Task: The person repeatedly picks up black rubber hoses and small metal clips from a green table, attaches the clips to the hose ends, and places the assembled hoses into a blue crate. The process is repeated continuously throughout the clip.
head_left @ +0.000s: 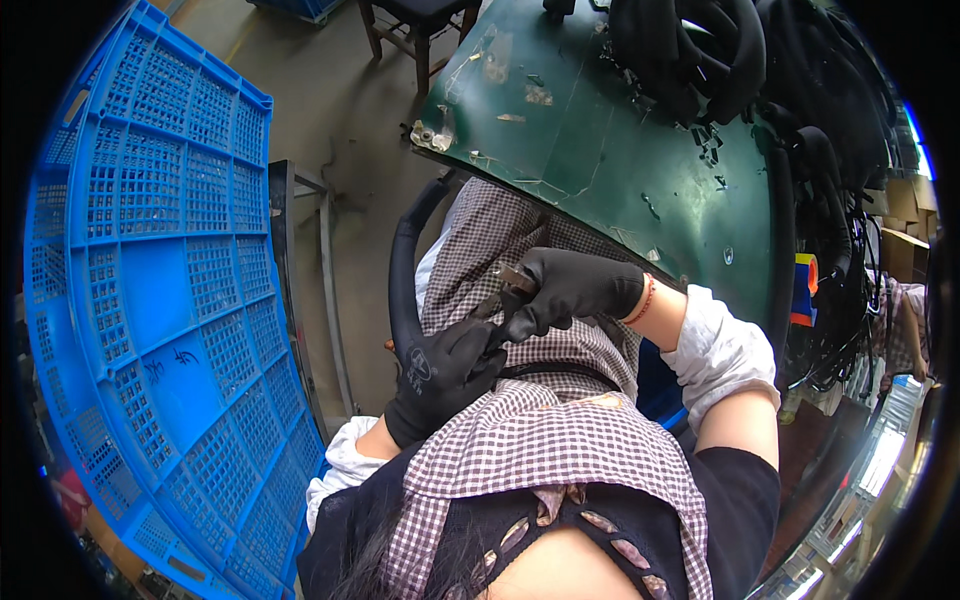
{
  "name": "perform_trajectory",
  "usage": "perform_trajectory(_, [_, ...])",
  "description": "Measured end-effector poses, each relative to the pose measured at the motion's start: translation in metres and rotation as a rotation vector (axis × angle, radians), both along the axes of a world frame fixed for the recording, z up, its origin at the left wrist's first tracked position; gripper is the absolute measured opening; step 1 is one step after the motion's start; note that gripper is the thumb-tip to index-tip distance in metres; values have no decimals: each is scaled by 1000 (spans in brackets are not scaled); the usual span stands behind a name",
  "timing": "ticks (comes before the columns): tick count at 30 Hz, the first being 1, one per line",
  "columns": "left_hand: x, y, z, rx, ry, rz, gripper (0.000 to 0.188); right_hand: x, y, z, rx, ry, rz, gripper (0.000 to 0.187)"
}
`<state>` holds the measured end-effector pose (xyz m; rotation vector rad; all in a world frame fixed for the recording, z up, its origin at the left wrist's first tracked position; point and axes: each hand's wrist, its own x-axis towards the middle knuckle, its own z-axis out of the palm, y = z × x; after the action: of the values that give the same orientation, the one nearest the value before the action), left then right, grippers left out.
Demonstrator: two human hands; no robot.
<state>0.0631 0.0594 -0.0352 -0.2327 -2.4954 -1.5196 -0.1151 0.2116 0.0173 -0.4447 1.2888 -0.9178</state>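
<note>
Over my lap, my left hand (440,380) in a black glove is closed on a long black tube (403,250). The tube curves up past the left side of my legs toward the table corner. My right hand (575,290), gloved in black too, is bent close to the left one, its fingertips nearly meeting the left fingers. In its grip is a small brownish, metallic-looking piece (516,279), whose kind I cannot make out. Between the two hands, dark parts blend with the gloves, so the tube's end is hard to see.
A green table (570,150) with scraps and tape bits lies ahead. Piles of black tubing (690,60) cover its far right. Tall blue plastic crates (160,290) stand at my left, beside a metal frame (325,290). A dark stool (420,30) stands beyond.
</note>
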Motion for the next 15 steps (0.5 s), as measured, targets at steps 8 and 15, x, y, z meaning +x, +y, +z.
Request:
perform_trajectory(8, [-1,-4,7,57,-82,10,36,5,9,-25,-132,237,79,35])
perform_trajectory(15, [-3,-3,7,92,-67,44,34,-10,40,22,-199,787,156,19])
